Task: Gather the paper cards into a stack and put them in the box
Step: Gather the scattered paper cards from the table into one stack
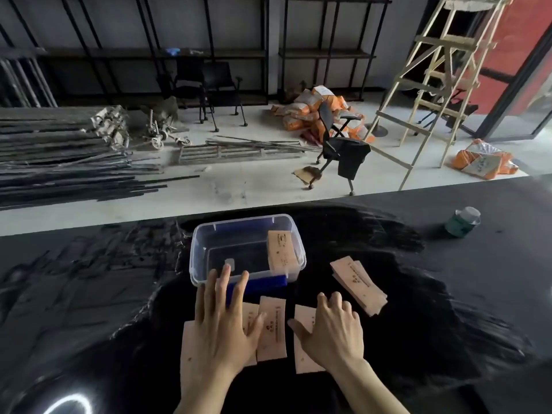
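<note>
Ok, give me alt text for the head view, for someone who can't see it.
Two bare hands press flat on tan paper cards on a black table: left hand, right hand. Beyond them, a clear plastic box already holds some cards; another loose pile lies to its right.

A green jar with a clear lid stands on the black table at two o'clock. Beyond, at twelve, an office chair sits on the floor; a wooden ladder rises at one, metal rods lie at ten.
</note>
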`<state>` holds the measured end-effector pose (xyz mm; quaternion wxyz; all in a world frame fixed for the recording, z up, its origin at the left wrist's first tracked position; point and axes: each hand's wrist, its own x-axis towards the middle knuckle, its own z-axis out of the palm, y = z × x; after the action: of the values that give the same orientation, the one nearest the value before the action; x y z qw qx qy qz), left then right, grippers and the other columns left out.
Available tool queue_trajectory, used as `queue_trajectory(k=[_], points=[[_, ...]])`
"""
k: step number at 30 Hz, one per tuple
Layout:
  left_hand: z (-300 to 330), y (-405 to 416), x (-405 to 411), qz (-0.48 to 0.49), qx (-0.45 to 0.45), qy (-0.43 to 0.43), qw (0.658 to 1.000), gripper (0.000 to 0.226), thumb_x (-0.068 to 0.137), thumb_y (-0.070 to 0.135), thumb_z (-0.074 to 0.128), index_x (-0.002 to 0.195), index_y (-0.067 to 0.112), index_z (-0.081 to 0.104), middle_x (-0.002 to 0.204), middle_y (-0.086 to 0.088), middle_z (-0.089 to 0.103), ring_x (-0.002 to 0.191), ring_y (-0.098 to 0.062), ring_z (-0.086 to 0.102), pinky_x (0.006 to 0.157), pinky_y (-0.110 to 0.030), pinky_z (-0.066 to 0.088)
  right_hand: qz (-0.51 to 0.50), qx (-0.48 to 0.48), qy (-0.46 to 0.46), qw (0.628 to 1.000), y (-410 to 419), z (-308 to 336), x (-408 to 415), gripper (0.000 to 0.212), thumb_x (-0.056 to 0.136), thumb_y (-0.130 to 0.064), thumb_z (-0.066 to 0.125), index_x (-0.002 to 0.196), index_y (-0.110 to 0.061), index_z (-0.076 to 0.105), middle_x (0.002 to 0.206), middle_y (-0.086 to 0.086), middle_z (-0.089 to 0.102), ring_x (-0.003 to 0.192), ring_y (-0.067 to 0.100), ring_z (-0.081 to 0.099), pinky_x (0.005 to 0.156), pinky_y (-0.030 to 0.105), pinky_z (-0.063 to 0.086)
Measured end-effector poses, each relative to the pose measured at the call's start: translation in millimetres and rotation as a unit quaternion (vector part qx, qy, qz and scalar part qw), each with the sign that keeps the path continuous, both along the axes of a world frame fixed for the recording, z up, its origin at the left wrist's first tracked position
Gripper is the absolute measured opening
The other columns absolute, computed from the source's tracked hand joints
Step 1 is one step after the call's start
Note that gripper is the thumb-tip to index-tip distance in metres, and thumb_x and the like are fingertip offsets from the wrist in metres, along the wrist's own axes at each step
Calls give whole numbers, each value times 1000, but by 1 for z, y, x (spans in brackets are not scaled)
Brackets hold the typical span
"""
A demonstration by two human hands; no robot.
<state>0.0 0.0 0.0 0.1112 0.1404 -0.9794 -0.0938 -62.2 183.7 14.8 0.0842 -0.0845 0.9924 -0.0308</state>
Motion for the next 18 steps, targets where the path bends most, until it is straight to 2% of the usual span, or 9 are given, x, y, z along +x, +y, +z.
queue_trajectory(k=[4,7,14,18], points=[[-12,2,1,-13,1,-16,1000,85,84,57,65,156,24,34,160,-9,37,148,-32,36,120,-51,34,-21,-19,-43,999,4,-8,3,86,80,-78,59,142,-18,48,135,7,55,119,27,61,93,35,55],[-22,4,-3,-13,-3,-35,999,90,84,58,64,160,24,28,165,-7,32,152,-32,29,121,-52,32,-17,-21,-76,997,5,-10,5,70,84,-60,69,136,-17,53,131,5,56,117,26,62,88,34,55],[-22,7,-19,10,-17,-44,999,90,82,60,64,157,19,36,162,-12,36,149,-37,33,120,-54,34,-40,-52,-98,993,2,-12,0,60,88,-31,74,140,-20,49,130,6,57,116,26,62,83,33,56],[-18,7,-36,11,-27,-51,998,88,82,61,64,155,18,41,158,-14,42,146,-38,38,118,-55,37,-66,-90,-109,988,-5,-14,-8,67,88,-15,71,147,-19,42,130,9,55,116,28,64,82,32,56]])
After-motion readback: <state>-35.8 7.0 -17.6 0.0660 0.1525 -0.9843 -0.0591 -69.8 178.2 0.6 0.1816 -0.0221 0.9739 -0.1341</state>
